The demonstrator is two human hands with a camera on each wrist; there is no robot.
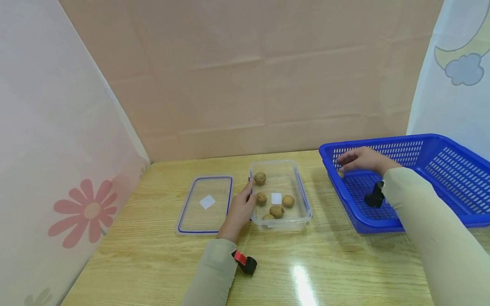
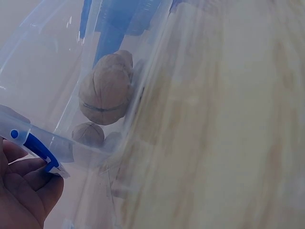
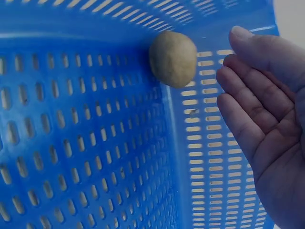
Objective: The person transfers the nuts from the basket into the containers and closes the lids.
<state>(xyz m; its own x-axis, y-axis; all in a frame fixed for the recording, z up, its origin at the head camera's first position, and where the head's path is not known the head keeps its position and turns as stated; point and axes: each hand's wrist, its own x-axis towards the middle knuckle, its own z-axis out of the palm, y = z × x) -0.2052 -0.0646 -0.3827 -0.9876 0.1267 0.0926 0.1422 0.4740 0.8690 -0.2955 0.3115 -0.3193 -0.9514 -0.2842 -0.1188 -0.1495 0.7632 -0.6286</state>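
Observation:
Several walnuts (image 1: pixel 277 211) lie in a clear plastic container (image 1: pixel 300 187) in the middle of the table. My left hand (image 1: pixel 241 208) holds that container by its left side, its fingers bent at a blue-edged latch (image 2: pixel 40 150) in the left wrist view. To the right, my right hand (image 1: pixel 361 159) is inside a blue basket (image 1: pixel 344 197), fingers loosely extended and nothing in them. One walnut (image 3: pixel 173 59) sits in the basket's corner, just beyond the fingertips and apart from them in the right wrist view.
A clear lid (image 1: pixel 204 221) with a blue seal lies flat left of the container. White squares show on the lid and on the container's bottom. A cloth-like backdrop (image 1: pixel 214 85) rises behind the wooden table (image 1: pixel 153 255).

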